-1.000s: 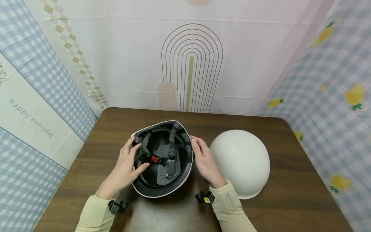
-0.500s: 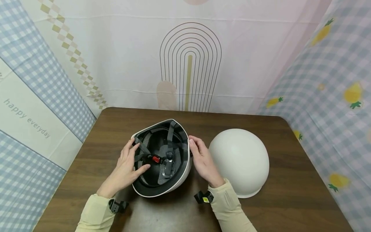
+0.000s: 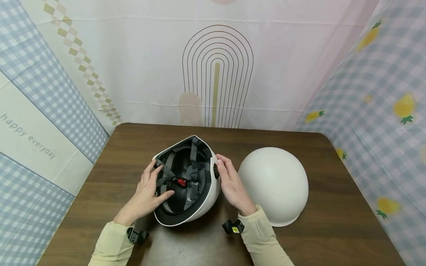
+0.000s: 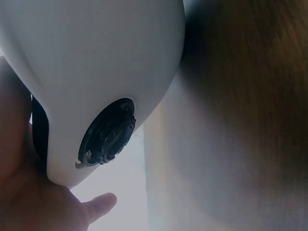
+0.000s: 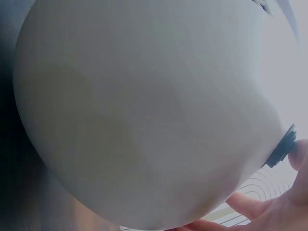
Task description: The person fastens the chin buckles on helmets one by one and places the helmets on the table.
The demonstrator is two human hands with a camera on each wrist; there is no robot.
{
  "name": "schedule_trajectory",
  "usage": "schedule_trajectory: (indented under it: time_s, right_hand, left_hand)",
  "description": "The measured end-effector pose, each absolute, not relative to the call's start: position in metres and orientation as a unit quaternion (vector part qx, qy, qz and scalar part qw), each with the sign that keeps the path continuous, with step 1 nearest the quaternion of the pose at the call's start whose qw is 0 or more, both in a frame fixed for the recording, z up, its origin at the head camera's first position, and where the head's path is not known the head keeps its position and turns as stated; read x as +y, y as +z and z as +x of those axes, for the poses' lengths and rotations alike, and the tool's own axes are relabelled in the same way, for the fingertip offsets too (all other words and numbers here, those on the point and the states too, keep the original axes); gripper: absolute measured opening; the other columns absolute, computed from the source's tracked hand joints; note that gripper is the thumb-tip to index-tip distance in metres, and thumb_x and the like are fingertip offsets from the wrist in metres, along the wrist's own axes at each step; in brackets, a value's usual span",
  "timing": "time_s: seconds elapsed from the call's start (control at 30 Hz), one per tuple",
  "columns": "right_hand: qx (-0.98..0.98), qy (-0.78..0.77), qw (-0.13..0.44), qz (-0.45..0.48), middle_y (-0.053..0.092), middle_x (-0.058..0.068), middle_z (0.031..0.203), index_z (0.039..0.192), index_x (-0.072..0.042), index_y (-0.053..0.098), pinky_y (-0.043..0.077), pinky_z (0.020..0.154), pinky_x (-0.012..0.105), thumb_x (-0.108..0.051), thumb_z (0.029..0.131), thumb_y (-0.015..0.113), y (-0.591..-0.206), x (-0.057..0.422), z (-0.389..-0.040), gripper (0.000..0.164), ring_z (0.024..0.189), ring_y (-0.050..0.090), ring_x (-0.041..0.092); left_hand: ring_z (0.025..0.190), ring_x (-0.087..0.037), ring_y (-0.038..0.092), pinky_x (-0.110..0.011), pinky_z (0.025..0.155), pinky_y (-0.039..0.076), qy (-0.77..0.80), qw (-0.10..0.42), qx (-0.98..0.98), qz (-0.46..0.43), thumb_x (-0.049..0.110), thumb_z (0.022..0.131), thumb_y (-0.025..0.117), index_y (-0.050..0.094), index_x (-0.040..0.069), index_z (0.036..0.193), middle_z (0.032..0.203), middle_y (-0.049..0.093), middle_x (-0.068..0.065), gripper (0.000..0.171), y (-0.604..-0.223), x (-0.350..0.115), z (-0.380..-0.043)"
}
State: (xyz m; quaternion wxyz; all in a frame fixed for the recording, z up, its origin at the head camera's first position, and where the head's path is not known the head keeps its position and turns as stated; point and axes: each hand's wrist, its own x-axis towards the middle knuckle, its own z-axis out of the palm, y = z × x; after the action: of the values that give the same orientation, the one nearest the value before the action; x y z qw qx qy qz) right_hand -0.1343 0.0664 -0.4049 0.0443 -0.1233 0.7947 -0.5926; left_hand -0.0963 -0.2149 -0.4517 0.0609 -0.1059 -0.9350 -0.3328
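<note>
A white helmet [image 3: 206, 201] lies crown-down on the table, tilted with its black lining facing up and left. Inside run dark straps with a red-and-black buckle [image 3: 182, 182]. My left hand [image 3: 144, 188] holds the left rim, its thumb reaching over the opening and its fingertips by a strap. The left wrist view has a round black fitting [image 4: 109, 134] on the shell near that hand. On the other side my right hand [image 3: 233, 183] touches the outer shell with loosely extended fingers. Its thumb is by the black side fitting [image 5: 282, 148] in the right wrist view.
A smooth white dome [image 3: 274, 184] with a thin lip sits right of the helmet, close to the right hand. Everything rests on a brown wooden table [image 3: 336, 207]. A printed white cloth [image 3: 149, 66] hangs behind it, with checked cloth [image 3: 376, 155] along the sides.
The helmet has rolled toward the left, its right side turning upward so more white shell and the right black fitting show. Both hands stay almost in place.
</note>
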Motion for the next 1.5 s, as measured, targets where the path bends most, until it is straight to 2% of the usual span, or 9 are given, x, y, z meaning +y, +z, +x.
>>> schedule_trajectory:
  time_s: [0.23,0.47,0.57,0.73,0.9,1.13,1.3,1.5]
  right_hand:
    - [0.787,-0.597,0.059,-0.143,0.039,0.0,0.148,0.148,-0.017,0.036,0.03,0.11,0.044,-0.052,0.102,0.035,-0.406,0.066,-0.132,0.058,0.135,0.037,0.015]
    - [0.79,-0.579,0.089,-0.182,0.024,0.013,0.153,0.152,-0.006,0.024,0.023,0.113,0.048,-0.032,0.106,0.037,-0.378,0.063,-0.121,0.054,0.141,0.025,0.024]
    - [0.792,-0.572,0.096,-0.189,0.021,0.015,0.153,0.153,-0.008,0.022,0.021,0.113,0.05,-0.029,0.106,0.04,-0.374,0.063,-0.119,0.055,0.141,0.023,0.026]
    - [0.804,-0.553,0.08,-0.201,0.02,0.007,0.152,0.154,-0.023,0.02,0.024,0.11,0.05,-0.037,0.104,0.044,-0.395,0.063,-0.125,0.056,0.138,0.025,0.023]
    - [0.81,-0.543,0.061,-0.215,0.016,0.001,0.154,0.153,-0.031,0.02,0.027,0.107,0.055,-0.044,0.102,0.045,-0.403,0.062,-0.127,0.059,0.137,0.025,0.023]
    - [0.824,-0.519,0.045,-0.222,0.013,-0.001,0.157,0.153,-0.037,0.021,0.026,0.107,0.058,-0.048,0.099,0.048,-0.403,0.06,-0.126,0.062,0.145,0.011,0.02]
    - [0.834,-0.505,0.043,-0.219,0.012,-0.004,0.157,0.153,-0.038,0.02,0.027,0.107,0.057,-0.05,0.099,0.048,-0.402,0.059,-0.124,0.062,0.145,0.011,0.016]
    - [0.835,-0.502,0.037,-0.222,0.011,-0.003,0.157,0.153,-0.039,0.019,0.028,0.106,0.058,-0.05,0.099,0.047,-0.402,0.059,-0.123,0.062,0.145,0.012,0.017]
  left_hand:
    - [0.141,-0.039,0.015,-0.069,0.099,0.021,-0.342,0.04,-0.933,-0.103,0.034,0.085,0.075,0.027,0.0,0.149,0.159,0.004,-0.015,0.087,-0.455,-0.217,-0.096]
    - [0.14,-0.042,0.019,-0.071,0.098,0.022,-0.35,0.026,-0.931,-0.103,0.035,0.087,0.073,0.028,0.002,0.148,0.158,0.006,-0.016,0.084,-0.459,-0.214,-0.095]
    - [0.139,-0.043,0.021,-0.07,0.098,0.023,-0.35,0.025,-0.931,-0.104,0.035,0.086,0.074,0.028,0.002,0.148,0.158,0.007,-0.018,0.083,-0.46,-0.212,-0.095]
    - [0.138,-0.045,0.024,-0.069,0.1,0.022,-0.345,0.01,-0.933,-0.102,0.035,0.087,0.073,0.027,0.002,0.149,0.158,0.006,-0.02,0.084,-0.465,-0.208,-0.095]
    - [0.138,-0.047,0.023,-0.068,0.102,0.021,-0.34,0.001,-0.935,-0.099,0.034,0.088,0.073,0.026,0.003,0.149,0.158,0.005,-0.02,0.083,-0.469,-0.205,-0.095]
    - [0.138,-0.049,0.021,-0.069,0.102,0.02,-0.334,-0.003,-0.938,-0.092,0.036,0.088,0.073,0.026,0.003,0.15,0.158,0.004,-0.021,0.085,-0.473,-0.204,-0.094]
    - [0.138,-0.05,0.022,-0.069,0.103,0.02,-0.337,-0.003,-0.937,-0.091,0.038,0.088,0.071,0.026,0.003,0.15,0.158,0.004,-0.021,0.084,-0.475,-0.203,-0.094]
    - [0.136,-0.051,0.023,-0.068,0.102,0.02,-0.337,0.0,-0.936,-0.096,0.039,0.089,0.07,0.027,0.003,0.15,0.158,0.005,-0.022,0.083,-0.478,-0.201,-0.093]
